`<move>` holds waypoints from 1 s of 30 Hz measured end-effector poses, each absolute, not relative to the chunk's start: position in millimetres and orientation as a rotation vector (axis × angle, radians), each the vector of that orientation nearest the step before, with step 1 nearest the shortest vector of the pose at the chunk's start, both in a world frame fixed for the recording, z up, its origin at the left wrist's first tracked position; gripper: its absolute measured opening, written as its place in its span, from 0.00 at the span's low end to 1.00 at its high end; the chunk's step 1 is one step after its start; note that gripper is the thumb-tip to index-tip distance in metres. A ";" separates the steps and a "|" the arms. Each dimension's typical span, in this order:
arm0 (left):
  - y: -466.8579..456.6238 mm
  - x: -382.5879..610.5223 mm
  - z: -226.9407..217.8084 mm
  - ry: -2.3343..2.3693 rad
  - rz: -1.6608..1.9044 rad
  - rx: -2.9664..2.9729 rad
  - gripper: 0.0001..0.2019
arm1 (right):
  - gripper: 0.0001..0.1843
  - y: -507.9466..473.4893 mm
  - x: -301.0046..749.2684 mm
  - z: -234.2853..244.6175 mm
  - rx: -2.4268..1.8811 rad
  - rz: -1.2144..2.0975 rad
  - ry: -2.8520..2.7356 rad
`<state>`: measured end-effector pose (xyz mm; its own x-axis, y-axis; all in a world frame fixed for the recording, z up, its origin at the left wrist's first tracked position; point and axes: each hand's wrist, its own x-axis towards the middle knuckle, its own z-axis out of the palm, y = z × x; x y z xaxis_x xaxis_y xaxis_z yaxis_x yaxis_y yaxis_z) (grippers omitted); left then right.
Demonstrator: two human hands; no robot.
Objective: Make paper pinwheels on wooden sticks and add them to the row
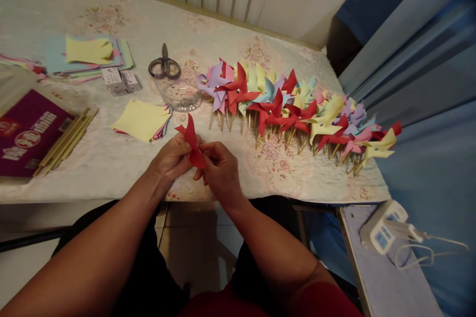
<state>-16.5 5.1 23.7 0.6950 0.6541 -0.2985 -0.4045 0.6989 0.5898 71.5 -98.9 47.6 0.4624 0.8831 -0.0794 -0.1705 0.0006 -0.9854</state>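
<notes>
A red paper pinwheel [190,134] with folded blades is held upright between my two hands near the table's front edge. My left hand [171,156] pinches it from the left side. From the right, the fingers of my right hand [222,168] are closed at its middle and lower part; whether a pin or stick is between them is hidden. Just beyond my hands lies a stack of cut paper squares [139,120], yellow on top. Behind that, a clear round dish [182,98] holds many small shiny pins.
Finished pinwheels [297,109] on sticks fill the table's right side. Black-handled scissors [164,64], small boxes [119,80] and coloured paper [82,54] lie at the back left. A purple box [31,133] with wooden sticks [67,141] is far left. A power strip [385,228] sits lower right.
</notes>
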 end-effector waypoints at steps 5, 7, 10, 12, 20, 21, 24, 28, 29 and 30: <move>6.3 -17.2 20.4 0.477 0.635 0.562 0.13 | 0.07 -99.9 69.9 47.5 -1.335 0.922 -0.745; 6.8 -17.5 19.1 0.476 0.634 0.570 0.14 | 0.07 -100.3 69.4 47.4 -1.332 0.906 -0.754; 7.7 -17.6 17.0 0.458 0.630 0.581 0.17 | 0.05 -101.1 68.6 47.1 -1.332 0.887 -0.765; 8.5 -17.6 15.8 0.456 0.627 0.574 0.18 | 0.05 -101.5 68.2 46.7 -1.335 0.882 -0.775; 4.8 -17.1 24.2 0.459 0.609 0.590 0.16 | 0.07 -99.8 71.6 44.7 -1.328 0.964 -0.747; 4.2 -16.6 25.8 0.468 0.603 0.600 0.15 | 0.08 -99.5 72.5 44.6 -1.320 0.976 -0.738; 4.5 -14.3 27.9 0.494 0.626 0.621 0.14 | 0.08 -99.1 76.5 44.5 -1.338 0.996 -0.724; 9.6 -11.1 26.8 0.470 0.750 0.620 0.14 | 0.07 -99.3 86.7 43.7 -1.415 0.987 -0.794; 11.0 -10.7 26.4 0.467 0.774 0.622 0.14 | 0.07 -99.3 90.0 43.1 -1.443 0.971 -0.823; 12.4 -10.4 26.0 0.471 0.791 0.624 0.14 | 0.07 -99.2 93.5 42.2 -1.475 0.951 -0.850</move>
